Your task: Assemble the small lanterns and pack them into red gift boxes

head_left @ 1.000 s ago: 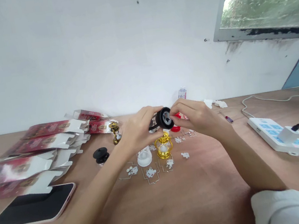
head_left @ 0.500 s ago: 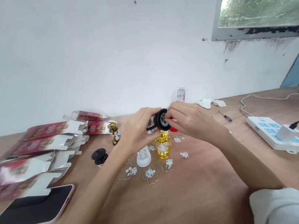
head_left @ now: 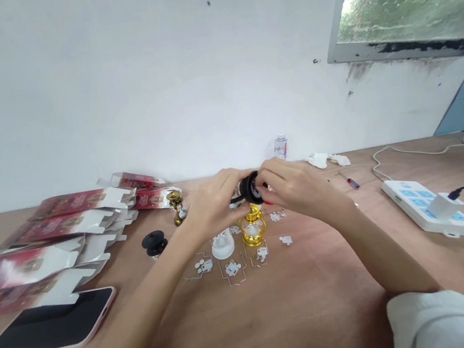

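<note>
Above the middle of the table, my left hand (head_left: 218, 199) is closed round a black lantern (head_left: 251, 188), whose round base is turned toward my right hand. The fingers of my right hand (head_left: 290, 188) are pinched at the open base; whatever small part they hold is hidden. Below the hands a gold lantern (head_left: 252, 230) stands upright, with a white lantern part (head_left: 222, 246) to its left. Bent wires (head_left: 235, 283) and small white pieces (head_left: 286, 240) lie around them. A bronze lantern (head_left: 176, 205) and a black lantern part (head_left: 154, 242) are farther left.
Red and white boxes (head_left: 74, 224) are piled at the left, beside a phone (head_left: 49, 324). A power strip (head_left: 431, 208) with a plug and cables lies at the right. A screwdriver (head_left: 352, 182), crumpled tissue (head_left: 318, 160) and a bottle (head_left: 281, 147) are at the back.
The black lantern's base has turned slightly away from view between my hands. My right fingers have shifted a little at its base.
</note>
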